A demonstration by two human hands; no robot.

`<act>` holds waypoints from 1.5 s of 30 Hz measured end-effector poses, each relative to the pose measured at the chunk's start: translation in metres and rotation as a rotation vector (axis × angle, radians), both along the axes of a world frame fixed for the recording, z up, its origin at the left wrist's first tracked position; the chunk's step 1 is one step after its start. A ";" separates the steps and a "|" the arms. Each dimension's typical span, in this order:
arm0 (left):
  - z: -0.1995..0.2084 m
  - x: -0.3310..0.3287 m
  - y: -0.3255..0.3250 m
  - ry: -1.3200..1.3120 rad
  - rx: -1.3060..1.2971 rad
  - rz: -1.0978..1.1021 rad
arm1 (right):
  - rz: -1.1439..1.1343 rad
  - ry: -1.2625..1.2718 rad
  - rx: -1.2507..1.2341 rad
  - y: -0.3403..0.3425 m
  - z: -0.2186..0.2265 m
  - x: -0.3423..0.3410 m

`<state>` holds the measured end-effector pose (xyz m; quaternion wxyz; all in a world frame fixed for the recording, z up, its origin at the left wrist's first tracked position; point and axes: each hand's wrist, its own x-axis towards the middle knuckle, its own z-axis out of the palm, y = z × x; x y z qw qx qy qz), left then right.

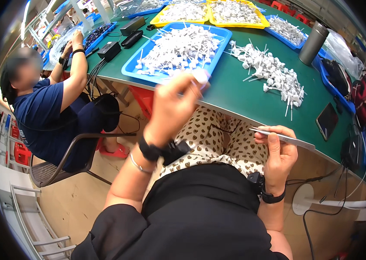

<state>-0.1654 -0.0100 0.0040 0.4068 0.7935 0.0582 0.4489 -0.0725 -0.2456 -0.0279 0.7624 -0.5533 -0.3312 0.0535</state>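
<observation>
My left hand is raised over the near edge of the green table, beside the blue tray. Its fingers pinch a small white plastic part, smeared by motion, so its exact shape is unclear. My right hand is closed around a thin, flat, greyish tool with a narrow end pointing left, just off the table's front edge. White plastic parts with thin stems are heaped in the blue tray. A loose pile of similar white parts lies on the table to its right.
Yellow trays of white parts stand at the back. A grey flask, a phone and a dark red bag are at the right. Black power adapters with cables lie left. A co-worker sits at the left.
</observation>
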 end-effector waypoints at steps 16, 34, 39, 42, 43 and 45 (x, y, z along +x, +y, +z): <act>0.002 0.137 -0.036 0.375 0.599 -0.105 | -0.038 -0.019 0.040 -0.010 0.010 0.005; 0.018 0.121 -0.027 0.166 -0.064 -0.142 | -0.090 -0.067 0.023 -0.011 0.005 0.007; 0.020 0.062 -0.038 0.307 -0.654 -0.529 | -0.068 -0.036 0.043 -0.008 0.003 0.005; 0.016 0.025 -0.053 0.306 -0.823 -0.652 | -0.047 0.004 0.068 -0.007 0.002 0.004; 0.015 0.012 -0.057 0.307 -0.857 -0.693 | -0.026 0.033 0.084 -0.006 0.003 0.003; -0.005 -0.001 -0.062 0.283 -0.873 -0.722 | 0.006 0.079 0.098 -0.006 0.002 0.000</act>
